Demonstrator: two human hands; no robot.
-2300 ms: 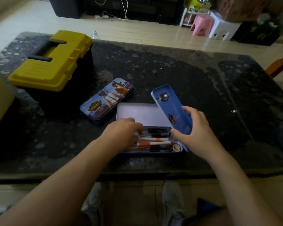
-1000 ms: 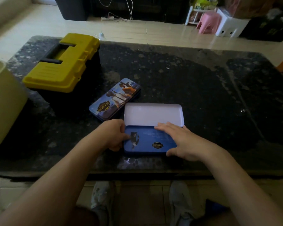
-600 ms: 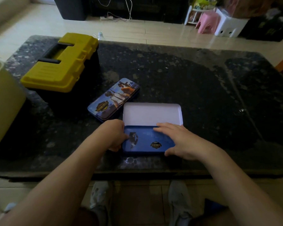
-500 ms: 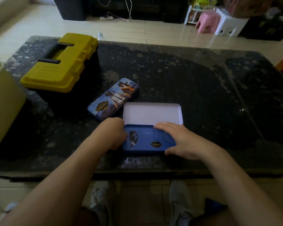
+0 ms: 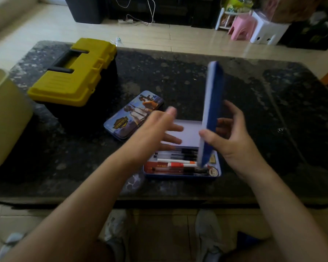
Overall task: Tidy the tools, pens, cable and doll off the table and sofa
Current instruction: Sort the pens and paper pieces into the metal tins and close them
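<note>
Right grip (image 5: 233,140) pinches the blue tray (image 5: 212,103), thumb on the near face and fingers behind it. The tray stands almost on end. Its low end is inside the right end of the case (image 5: 180,175), and its top leans away from me.

Left grip (image 5: 155,129) is spread and holds nothing. It hovers over the case's left half, above the white lid.

The pens (image 5: 178,159) lie flat in the case, long axis left-right along it, so the tray's axis is roughly square to theirs. They sit below and left of the right grip, and the left grip is nearer them. My read: to seat the tray I'd swing its top down to the left until it lines up with the case (the left grip would need to clear first).

Left of the case, just beside it on the bench (image 5: 254,91), lies a printed tin (image 5: 134,114). It has game-style art and a yellow logo, but the lettering is too blurred to read. The round sticker at the case's near right corner is also unreadable.

Further left and behind is a yellow toolbox (image 5: 74,72), lid closed.
</note>
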